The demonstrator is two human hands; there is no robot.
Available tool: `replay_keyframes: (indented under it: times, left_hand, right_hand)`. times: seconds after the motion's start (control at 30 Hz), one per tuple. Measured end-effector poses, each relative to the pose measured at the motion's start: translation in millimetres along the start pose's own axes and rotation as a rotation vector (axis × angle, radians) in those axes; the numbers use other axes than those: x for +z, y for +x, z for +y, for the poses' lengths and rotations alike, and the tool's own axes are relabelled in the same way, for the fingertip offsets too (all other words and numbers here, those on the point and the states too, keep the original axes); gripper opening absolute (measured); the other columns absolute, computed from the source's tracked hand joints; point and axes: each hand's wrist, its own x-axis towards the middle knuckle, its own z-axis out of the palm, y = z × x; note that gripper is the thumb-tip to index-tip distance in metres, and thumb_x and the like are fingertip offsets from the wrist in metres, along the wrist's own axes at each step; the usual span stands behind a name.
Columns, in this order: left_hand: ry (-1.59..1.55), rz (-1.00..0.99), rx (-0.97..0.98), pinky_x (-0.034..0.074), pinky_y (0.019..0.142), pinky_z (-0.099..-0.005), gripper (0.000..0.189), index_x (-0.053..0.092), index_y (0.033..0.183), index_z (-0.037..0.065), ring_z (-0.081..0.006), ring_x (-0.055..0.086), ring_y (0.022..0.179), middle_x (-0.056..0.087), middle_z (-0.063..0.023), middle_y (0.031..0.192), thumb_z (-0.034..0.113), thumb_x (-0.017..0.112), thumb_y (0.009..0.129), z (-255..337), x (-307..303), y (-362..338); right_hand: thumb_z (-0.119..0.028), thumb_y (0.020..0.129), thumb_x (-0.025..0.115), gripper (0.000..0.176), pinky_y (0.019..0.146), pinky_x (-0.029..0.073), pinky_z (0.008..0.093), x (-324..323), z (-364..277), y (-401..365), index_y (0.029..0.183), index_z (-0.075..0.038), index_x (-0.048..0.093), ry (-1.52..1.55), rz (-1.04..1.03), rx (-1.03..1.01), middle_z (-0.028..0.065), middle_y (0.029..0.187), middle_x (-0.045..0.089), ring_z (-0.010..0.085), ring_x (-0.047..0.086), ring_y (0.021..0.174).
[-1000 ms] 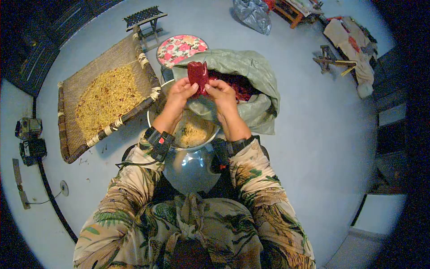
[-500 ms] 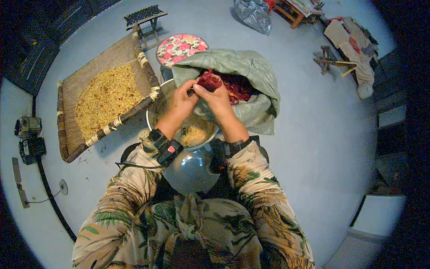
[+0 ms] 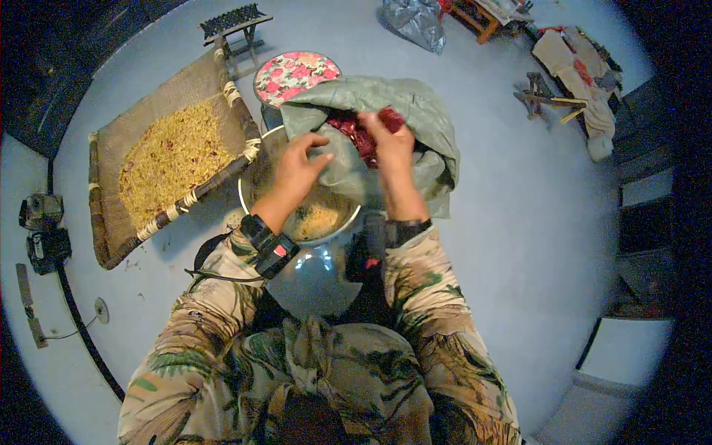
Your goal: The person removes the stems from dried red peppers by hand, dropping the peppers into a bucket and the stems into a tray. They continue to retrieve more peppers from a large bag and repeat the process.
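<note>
A green woven sack (image 3: 437, 126) lies open in front of me, with dark red dried peppers (image 3: 348, 127) in its mouth. My right hand (image 3: 393, 152), slightly blurred, is over the sack opening and holds a red pepper piece (image 3: 390, 117) by its fingertips. Left of it, my left hand (image 3: 298, 169) has its fingers apart and holds nothing, above a metal basin (image 3: 245, 194). Yellowish bits (image 3: 317, 221) lie at the bottom of the basin, partly hidden by my left forearm.
A framed tray (image 3: 159, 89) of yellow grains stands on the left. Beyond the sack are a floral round stool (image 3: 297, 73) and a black-topped folding stool (image 3: 236, 22). A plastic bag (image 3: 415, 26) lies at the top; a wooden stand (image 3: 538, 96) is at the right.
My hands have separated. My right hand has moved right over the sack with a red piece, while my left hand has moved slightly left and opened.
</note>
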Motion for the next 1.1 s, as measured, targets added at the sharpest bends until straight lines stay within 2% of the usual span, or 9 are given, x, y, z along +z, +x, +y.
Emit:
replay_keyframes:
  times: [0.13, 0.23, 0.37, 0.53, 0.77, 0.93, 0.97, 1.03, 1.1]
  left_hand:
    - [0.083, 0.013, -0.068, 0.046, 0.074, -0.0325, 0.026, 0.061, 0.098, 0.003, -0.0249, 0.059, 0.083, 0.064, -0.0115, 0.093, 0.016, 0.067, 0.076, -1.9, -8.6, 4.5]
    - [0.125, 0.012, -0.092, 0.046, 0.073, -0.0336, 0.024, 0.061, 0.097, 0.004, -0.0257, 0.060, 0.082, 0.063, -0.0127, 0.094, 0.016, 0.066, 0.076, -2.3, -10.6, 5.7]
    - [0.126, 0.060, -0.022, 0.045, 0.073, -0.0397, 0.023, 0.061, 0.092, 0.005, -0.0328, 0.058, 0.084, 0.061, -0.0149, 0.091, 0.014, 0.068, 0.072, -0.6, -8.0, 7.1]
    - [0.234, 0.038, 0.057, 0.045, 0.076, -0.0415, 0.021, 0.060, 0.091, 0.005, -0.0340, 0.056, 0.088, 0.061, -0.0153, 0.090, 0.014, 0.066, 0.072, -1.6, -6.0, 6.3]
    - [0.349, -0.131, 0.086, 0.043, 0.081, -0.0424, 0.027, 0.058, 0.094, 0.004, -0.0342, 0.054, 0.094, 0.059, -0.0154, 0.097, 0.017, 0.067, 0.072, 1.9, -2.1, 3.9]
    - [0.407, -0.222, 0.288, 0.041, 0.089, -0.0415, 0.035, 0.057, 0.101, 0.004, -0.0357, 0.053, 0.100, 0.058, -0.0168, 0.104, 0.021, 0.067, 0.073, -5.6, 7.6, -2.2]
    - [0.405, -0.228, 0.305, 0.041, 0.090, -0.0415, 0.034, 0.057, 0.101, 0.003, -0.0357, 0.053, 0.100, 0.058, -0.0168, 0.104, 0.020, 0.067, 0.072, -4.4, 9.0, -2.9]
    - [0.400, -0.254, 0.293, 0.041, 0.090, -0.0418, 0.033, 0.057, 0.100, 0.003, -0.0357, 0.053, 0.101, 0.058, -0.0169, 0.104, 0.017, 0.068, 0.072, -2.6, 10.7, -1.5]
    - [0.396, -0.289, 0.238, 0.041, 0.090, -0.0420, 0.032, 0.057, 0.099, 0.002, -0.0358, 0.052, 0.101, 0.057, -0.0172, 0.105, 0.014, 0.067, 0.072, -1.9, 11.1, 2.9]
  right_hand:
    - [-0.026, 0.081, 0.065, 0.021, 0.061, 0.048, 0.0283, -28.2, -27.3, 10.0, 0.085, -0.005, 0.065, 0.145, 0.003, -0.006, 0.0050, 0.080, 0.066, 0.0139, 0.061, 0.067]
    - [-0.024, 0.084, 0.063, 0.021, 0.068, 0.049, 0.0284, -46.0, -23.2, 25.2, 0.091, -0.004, 0.064, -0.140, -0.097, 0.119, 0.0052, 0.085, 0.066, 0.0136, 0.061, 0.074]
    - [-0.024, 0.081, 0.067, 0.021, 0.066, 0.046, 0.0261, -53.9, 23.4, 52.2, 0.090, -0.006, 0.063, -0.559, -0.322, 0.070, 0.0001, 0.080, 0.063, 0.0096, 0.056, 0.071]
    - [-0.013, 0.073, 0.073, 0.037, 0.080, 0.044, 0.0258, -36.5, 53.8, 74.4, 0.106, -0.002, 0.059, -0.482, -0.656, 0.086, 0.0015, 0.096, 0.062, 0.0112, 0.056, 0.086]
    - [-0.023, 0.072, 0.070, 0.058, 0.090, 0.043, 0.0341, -51.8, 113.1, 116.7, 0.125, -0.007, 0.050, -0.720, -0.566, 0.014, 0.0195, 0.115, 0.058, 0.0283, 0.056, 0.105]
    - [-0.015, 0.077, 0.062, 0.046, 0.090, 0.043, 0.0452, -67.6, 104.6, 152.6, 0.122, -0.017, 0.052, -1.121, -0.297, -0.448, 0.0235, 0.107, 0.057, 0.0430, 0.054, 0.098]
    - [-0.015, 0.077, 0.062, 0.045, 0.086, 0.045, 0.0460, -62.7, 75.3, 156.8, 0.121, -0.018, 0.054, -1.142, -0.263, -0.339, 0.0228, 0.102, 0.058, 0.0417, 0.055, 0.096]
    - [-0.014, 0.078, 0.061, 0.040, 0.078, 0.046, 0.0480, -65.6, 44.2, 177.8, 0.118, -0.019, 0.055, -1.241, -0.142, -0.621, 0.0211, 0.093, 0.058, 0.0403, 0.056, 0.086]
    - [-0.018, 0.080, 0.059, 0.043, 0.083, 0.045, 0.0473, -66.0, 16.9, 200.4, 0.122, -0.019, 0.052, -1.234, -0.069, -0.551, 0.0214, 0.099, 0.059, 0.0383, 0.056, 0.093]
